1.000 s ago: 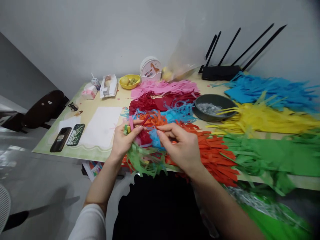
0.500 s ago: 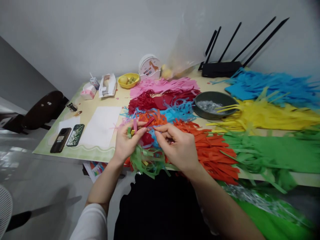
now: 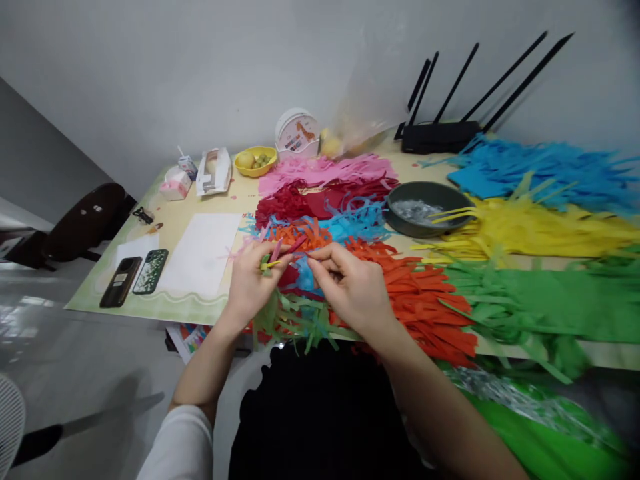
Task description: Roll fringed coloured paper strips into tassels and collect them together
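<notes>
My left hand (image 3: 253, 283) is closed on a small bundle of coloured paper strips (image 3: 273, 257), with green, yellow, pink and red ends sticking out above its fingers. My right hand (image 3: 353, 290) is curled beside it, its thumb and fingers pinched near the blue strips; what they grip is hidden. Both hands hover over a heap of fringed tissue paper at the table's near edge: green fringe (image 3: 295, 320) under them, orange fringe (image 3: 425, 293) to the right, blue fringe (image 3: 357, 223) and dark red fringe (image 3: 295, 200) behind.
A dark bowl (image 3: 430, 207) with silver bits stands right of centre. Yellow (image 3: 540, 230), green (image 3: 560, 300) and blue (image 3: 540, 173) fringed sheets cover the right side. Two phones (image 3: 133, 273), a white sheet (image 3: 203, 253), a yellow fruit bowl (image 3: 255, 160) and a router (image 3: 440, 137) lie further off.
Both hands have shifted slightly away from me over the heap. The strips in my left hand now stand out more, and my right fingers have closed in towards them.
</notes>
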The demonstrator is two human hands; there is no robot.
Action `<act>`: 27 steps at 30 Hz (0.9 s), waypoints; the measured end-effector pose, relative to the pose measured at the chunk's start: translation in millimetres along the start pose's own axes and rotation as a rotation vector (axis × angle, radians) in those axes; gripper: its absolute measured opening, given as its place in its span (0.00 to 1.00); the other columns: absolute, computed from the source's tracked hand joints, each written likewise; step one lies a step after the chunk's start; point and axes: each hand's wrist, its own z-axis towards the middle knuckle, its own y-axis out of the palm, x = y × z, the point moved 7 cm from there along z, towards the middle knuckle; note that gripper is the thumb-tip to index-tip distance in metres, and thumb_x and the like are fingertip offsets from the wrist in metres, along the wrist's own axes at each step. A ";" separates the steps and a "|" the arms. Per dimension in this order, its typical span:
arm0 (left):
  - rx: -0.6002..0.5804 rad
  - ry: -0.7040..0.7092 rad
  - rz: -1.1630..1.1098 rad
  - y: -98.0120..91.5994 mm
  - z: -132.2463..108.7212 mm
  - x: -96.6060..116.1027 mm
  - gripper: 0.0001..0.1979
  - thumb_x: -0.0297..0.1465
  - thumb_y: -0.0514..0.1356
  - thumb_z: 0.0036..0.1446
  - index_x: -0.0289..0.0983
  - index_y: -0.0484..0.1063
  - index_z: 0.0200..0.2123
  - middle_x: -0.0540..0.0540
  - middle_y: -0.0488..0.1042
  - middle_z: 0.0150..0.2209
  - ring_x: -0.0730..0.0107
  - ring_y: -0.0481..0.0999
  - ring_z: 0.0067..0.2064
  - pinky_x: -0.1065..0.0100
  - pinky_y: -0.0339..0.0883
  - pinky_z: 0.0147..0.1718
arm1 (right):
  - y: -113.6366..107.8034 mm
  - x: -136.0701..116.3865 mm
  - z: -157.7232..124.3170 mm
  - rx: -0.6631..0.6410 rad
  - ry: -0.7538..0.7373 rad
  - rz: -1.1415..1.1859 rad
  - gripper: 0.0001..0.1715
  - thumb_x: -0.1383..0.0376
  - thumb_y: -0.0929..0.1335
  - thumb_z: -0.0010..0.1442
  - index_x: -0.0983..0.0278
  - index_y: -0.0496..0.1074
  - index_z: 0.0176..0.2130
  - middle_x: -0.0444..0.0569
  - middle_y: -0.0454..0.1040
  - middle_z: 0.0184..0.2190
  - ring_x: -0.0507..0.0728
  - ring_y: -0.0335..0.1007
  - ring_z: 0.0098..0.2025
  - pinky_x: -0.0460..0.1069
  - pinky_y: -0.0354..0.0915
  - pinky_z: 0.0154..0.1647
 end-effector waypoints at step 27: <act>-0.260 0.038 0.128 30.8 6.6 -5.1 0.05 0.29 0.65 0.58 0.37 0.71 0.33 0.47 0.77 0.34 0.65 0.74 0.36 0.67 0.64 0.36 | -45.9 41.3 40.7 0.316 0.198 0.931 0.17 0.59 0.79 0.44 0.61 0.72 0.28 0.39 0.74 0.22 0.46 0.61 0.18 0.40 0.52 0.13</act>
